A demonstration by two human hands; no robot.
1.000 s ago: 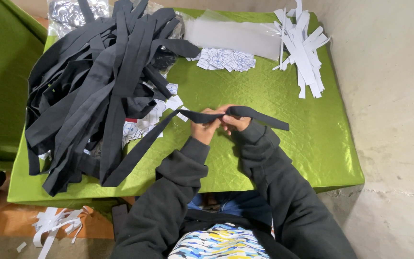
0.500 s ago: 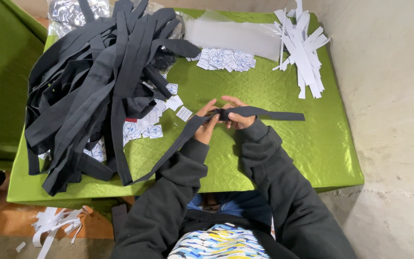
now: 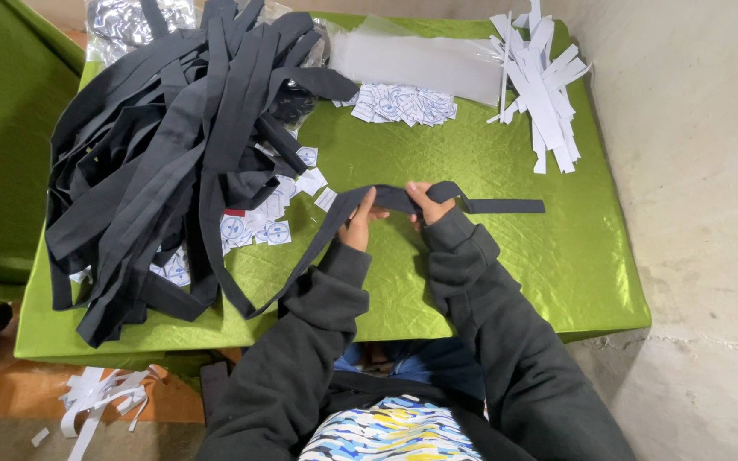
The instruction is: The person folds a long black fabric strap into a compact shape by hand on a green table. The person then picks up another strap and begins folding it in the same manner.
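Both hands meet over the green-covered surface point(image 3: 506, 256), w/ one black fabric strap point(image 3: 386, 198) between them. Left hand point(image 3: 359, 224) has its grip pinched on the strap, fingers up along it; right hand point(image 3: 429, 205) grasps the same strap just beside, thumb side mostly hidden under the fabric. The strap's short end lies flat to the right on the surface, its long end runs down-left toward the surface edge, where it merges w/ the big pile of black straps point(image 3: 172, 145); can't tell where one ends and the next begins.

Small white round-printed labels point(image 3: 275, 224) peek out from under the pile, many half covered. More labels point(image 3: 403, 102) sit near a clear plastic sheet point(image 3: 420, 64), hard to make out against the cloth. White paper strips point(image 3: 540, 81) at the far right corner, some cut off by the frame top. Paper scraps point(image 3: 96, 397) on the floor, lower left.
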